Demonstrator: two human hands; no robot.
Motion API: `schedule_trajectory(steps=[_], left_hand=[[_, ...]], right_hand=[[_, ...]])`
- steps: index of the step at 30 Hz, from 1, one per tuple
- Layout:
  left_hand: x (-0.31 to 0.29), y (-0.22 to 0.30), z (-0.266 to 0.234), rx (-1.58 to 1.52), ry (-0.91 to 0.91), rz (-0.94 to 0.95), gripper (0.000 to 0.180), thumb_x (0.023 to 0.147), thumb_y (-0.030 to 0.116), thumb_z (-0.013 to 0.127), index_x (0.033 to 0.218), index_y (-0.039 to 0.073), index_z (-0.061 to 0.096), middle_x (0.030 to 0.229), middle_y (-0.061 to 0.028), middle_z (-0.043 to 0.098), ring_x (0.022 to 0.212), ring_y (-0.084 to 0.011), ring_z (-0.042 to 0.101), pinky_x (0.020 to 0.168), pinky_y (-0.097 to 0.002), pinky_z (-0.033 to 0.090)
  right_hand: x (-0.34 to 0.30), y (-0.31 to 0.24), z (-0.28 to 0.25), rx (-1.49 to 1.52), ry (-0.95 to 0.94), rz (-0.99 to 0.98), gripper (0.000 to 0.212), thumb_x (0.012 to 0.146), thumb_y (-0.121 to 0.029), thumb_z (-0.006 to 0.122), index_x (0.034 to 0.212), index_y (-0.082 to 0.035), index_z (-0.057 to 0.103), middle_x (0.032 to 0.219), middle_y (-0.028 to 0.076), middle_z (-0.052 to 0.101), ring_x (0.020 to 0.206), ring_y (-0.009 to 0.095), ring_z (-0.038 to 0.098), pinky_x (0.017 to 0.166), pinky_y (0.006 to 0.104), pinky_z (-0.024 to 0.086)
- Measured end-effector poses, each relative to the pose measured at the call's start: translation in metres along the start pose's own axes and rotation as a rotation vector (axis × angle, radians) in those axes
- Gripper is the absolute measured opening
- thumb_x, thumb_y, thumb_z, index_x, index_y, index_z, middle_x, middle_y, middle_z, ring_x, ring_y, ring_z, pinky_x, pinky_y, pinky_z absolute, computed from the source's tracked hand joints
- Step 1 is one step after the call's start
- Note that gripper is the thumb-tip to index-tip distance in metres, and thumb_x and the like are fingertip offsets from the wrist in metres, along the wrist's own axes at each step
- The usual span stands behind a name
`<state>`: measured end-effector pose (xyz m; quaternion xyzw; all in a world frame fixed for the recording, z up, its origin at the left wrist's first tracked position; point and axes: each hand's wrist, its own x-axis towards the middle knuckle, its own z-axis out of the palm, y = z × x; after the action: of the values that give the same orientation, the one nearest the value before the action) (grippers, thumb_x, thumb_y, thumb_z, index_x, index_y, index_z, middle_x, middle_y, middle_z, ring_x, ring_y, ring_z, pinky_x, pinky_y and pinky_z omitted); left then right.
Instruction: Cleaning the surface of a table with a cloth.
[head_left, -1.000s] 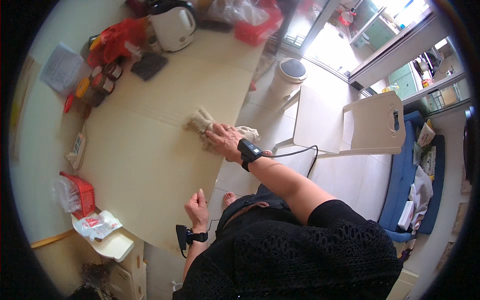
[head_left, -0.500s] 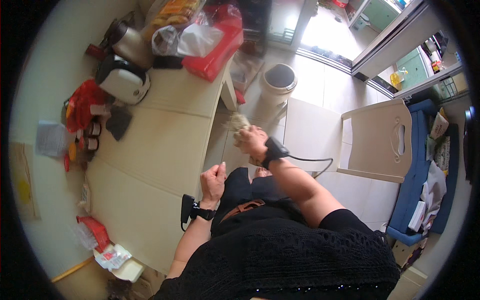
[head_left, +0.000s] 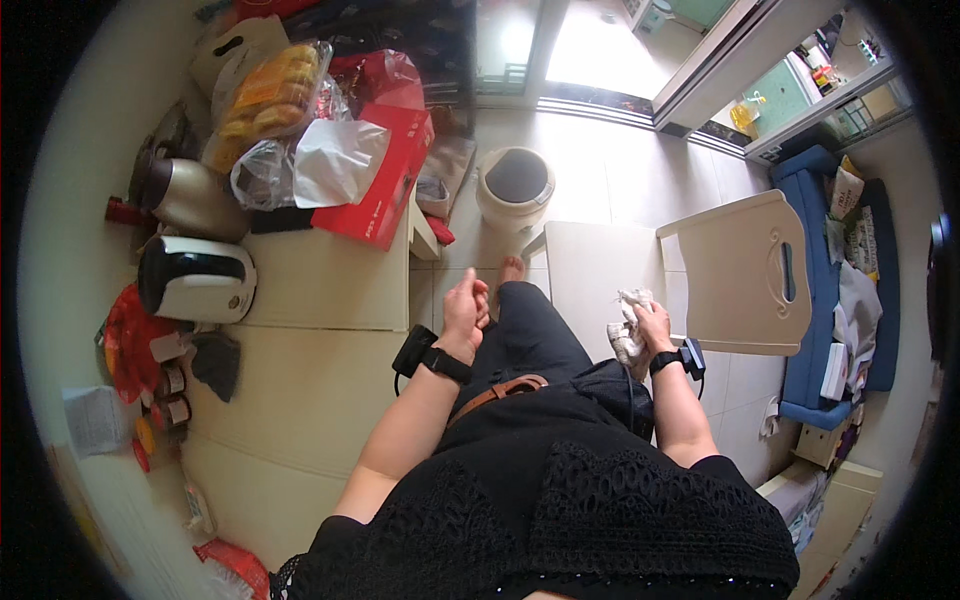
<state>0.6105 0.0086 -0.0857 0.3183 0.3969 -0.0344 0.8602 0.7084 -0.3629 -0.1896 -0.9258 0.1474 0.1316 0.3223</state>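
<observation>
In my right hand (head_left: 657, 330) is a crumpled whitish cloth (head_left: 627, 343), gripped between thumb and fingers. It hangs beside my right hip, close to the front of a cream chair (head_left: 606, 268). My left hand (head_left: 464, 312) is held in front of my left thigh, fingers curled in and thumb pointing forward, with nothing visible in it. Just to the left of that hand runs the edge of a long cream table (head_left: 320, 375). Each wrist wears a dark strap with a small black box.
The table's far end holds a red box (head_left: 385, 185), a bag of bread rolls (head_left: 270, 95), a kettle (head_left: 195, 198) and a white appliance (head_left: 198, 280). A bin (head_left: 516, 190) stands ahead on the tiled floor, near a sliding door. A blue sofa (head_left: 808, 290) lies to the right.
My right hand has swung the cloth from ahead of me back to my right side. My left hand has moved slightly forward. The view has shifted, and a bare foot now shows near the bin.
</observation>
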Motion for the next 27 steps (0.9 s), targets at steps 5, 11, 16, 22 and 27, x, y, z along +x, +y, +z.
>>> schedule_trajectory(steps=[5,11,16,22,27], left_hand=[[0.057,0.018,-0.002,-0.086,0.132,-0.016,0.019,0.092,0.023,0.046,0.084,0.008,0.055,0.067,-0.0001,0.052,0.052,-0.0113,0.047,0.045,-0.0258,0.037],[0.117,0.028,0.012,-0.009,0.088,-0.134,0.016,0.092,0.022,0.048,0.085,0.010,0.056,0.067,-0.0002,0.055,0.056,-0.0126,0.053,0.048,-0.0266,0.043],[0.160,0.029,0.011,0.092,0.141,-0.188,0.016,0.091,0.025,0.051,0.085,0.011,0.058,0.067,0.0013,0.055,0.059,-0.0129,0.053,0.051,-0.0275,0.044],[0.190,0.025,0.025,0.151,0.222,-0.213,0.017,0.092,0.024,0.050,0.087,0.009,0.056,0.066,0.0010,0.054,0.055,-0.0117,0.053,0.048,-0.0248,0.042],[0.190,0.024,0.035,0.115,0.121,-0.233,0.018,0.093,0.024,0.048,0.088,0.008,0.055,0.066,0.0002,0.053,0.055,-0.0122,0.050,0.049,-0.0255,0.041]], right_hand=[[0.029,-0.018,-0.005,0.037,-0.002,0.027,0.056,0.072,-0.037,0.062,0.114,-0.001,0.057,0.106,0.022,0.062,0.102,0.034,0.058,0.087,0.0377,0.044],[0.081,-0.038,0.011,0.039,0.020,0.014,0.057,0.073,-0.039,0.061,0.116,-0.002,0.056,0.108,0.021,0.061,0.102,0.034,0.058,0.087,0.0376,0.045],[0.125,-0.080,0.041,-0.053,-0.119,0.033,0.059,0.073,-0.043,0.060,0.116,-0.001,0.056,0.107,0.024,0.060,0.102,0.035,0.058,0.088,0.0382,0.045],[0.172,-0.110,0.078,-0.118,-0.199,-0.023,0.058,0.074,-0.042,0.060,0.118,-0.005,0.055,0.106,0.023,0.060,0.101,0.036,0.058,0.088,0.0401,0.045],[0.182,-0.109,0.069,-0.148,-0.277,0.076,0.061,0.074,-0.042,0.060,0.120,-0.002,0.054,0.109,0.022,0.060,0.104,0.033,0.058,0.089,0.0377,0.044]])
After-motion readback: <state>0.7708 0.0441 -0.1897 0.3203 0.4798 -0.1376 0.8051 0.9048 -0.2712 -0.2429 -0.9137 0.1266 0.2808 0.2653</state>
